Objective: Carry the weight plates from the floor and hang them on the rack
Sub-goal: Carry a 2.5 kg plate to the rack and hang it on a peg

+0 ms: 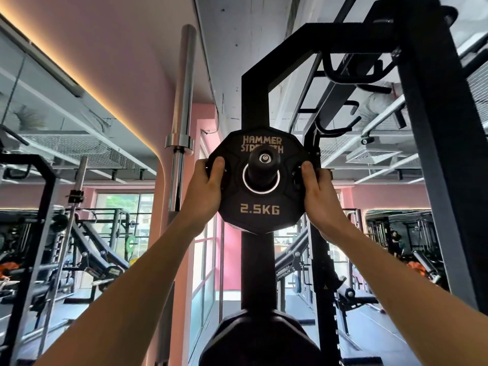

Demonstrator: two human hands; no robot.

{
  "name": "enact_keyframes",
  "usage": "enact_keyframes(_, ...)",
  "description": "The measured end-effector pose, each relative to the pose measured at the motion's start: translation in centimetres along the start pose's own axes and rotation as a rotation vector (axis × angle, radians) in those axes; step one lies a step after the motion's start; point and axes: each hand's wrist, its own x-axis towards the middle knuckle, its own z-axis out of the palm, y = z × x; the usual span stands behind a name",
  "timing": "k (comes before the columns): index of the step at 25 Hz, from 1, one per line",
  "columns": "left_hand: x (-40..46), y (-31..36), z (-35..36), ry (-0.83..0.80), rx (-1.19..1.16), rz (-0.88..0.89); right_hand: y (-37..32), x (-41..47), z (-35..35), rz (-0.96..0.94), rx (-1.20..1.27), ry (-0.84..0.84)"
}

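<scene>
A black 2.5 kg weight plate with gold lettering sits high up against the black rack post. The rack's black peg passes through the plate's centre hole. My left hand grips the plate's left edge, thumb on its face. My right hand grips the right edge the same way. Both arms reach upward. A larger black plate hangs lower on the same post, at the bottom of the view.
A chrome barbell stands upright just left of the plate. The rack's thick black upright rises on the right, with hooks above. Other racks and benches fill the gym on both sides.
</scene>
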Motion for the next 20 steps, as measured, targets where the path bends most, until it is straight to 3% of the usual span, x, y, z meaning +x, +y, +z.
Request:
enact_keyframes(6, -2.8, 0.3, -0.9, 0.049, 0.201, 0.033, 0.7, -3.6, -0.7, -0.007, 0.039, -0.09)
enact_keyframes(20, -30.0, -5.5, -6.9, -0.117, 0.123, -0.391, 6.3, -28.7, -6.6, 0.324, -0.126, -0.21)
